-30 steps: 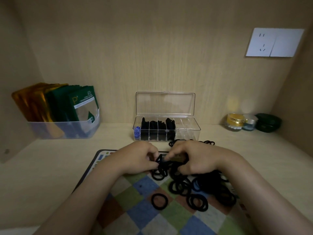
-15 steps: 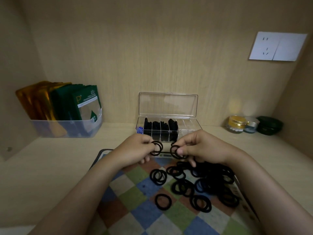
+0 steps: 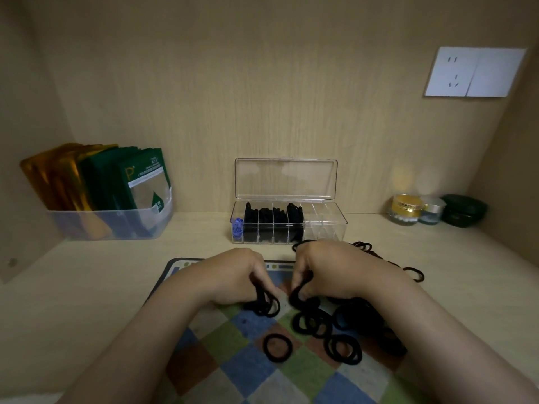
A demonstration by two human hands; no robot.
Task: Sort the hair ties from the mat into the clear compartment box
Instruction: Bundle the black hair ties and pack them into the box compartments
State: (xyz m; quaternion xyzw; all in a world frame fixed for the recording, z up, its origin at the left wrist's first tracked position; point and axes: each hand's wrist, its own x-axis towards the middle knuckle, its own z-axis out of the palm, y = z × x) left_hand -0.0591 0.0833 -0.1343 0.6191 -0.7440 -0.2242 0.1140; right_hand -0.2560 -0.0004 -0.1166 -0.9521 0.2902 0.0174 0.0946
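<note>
On the mat (image 3: 242, 363), left hand (image 3: 233, 277) and right hand (image 3: 329, 271) grip hair ties (image 3: 264, 306); box (image 3: 329, 225) part-filled.

A large "P" stands on the front green packet (image 3: 144, 182); its smaller print is too blurred to read.

The mat (image 3: 233, 374) at lower centre is checked in blue, green, rust-brown and grey with a dark border, and the hair ties (image 3: 277, 347) on it are black. The clear box (image 3: 326, 225) at centre shows black and, at its left end, a blue bundle (image 3: 237, 227). At left stand gold packets (image 3: 58, 176) and dark green packets (image 3: 140, 182); at upper right is a white socket plate (image 3: 474, 72).
</note>
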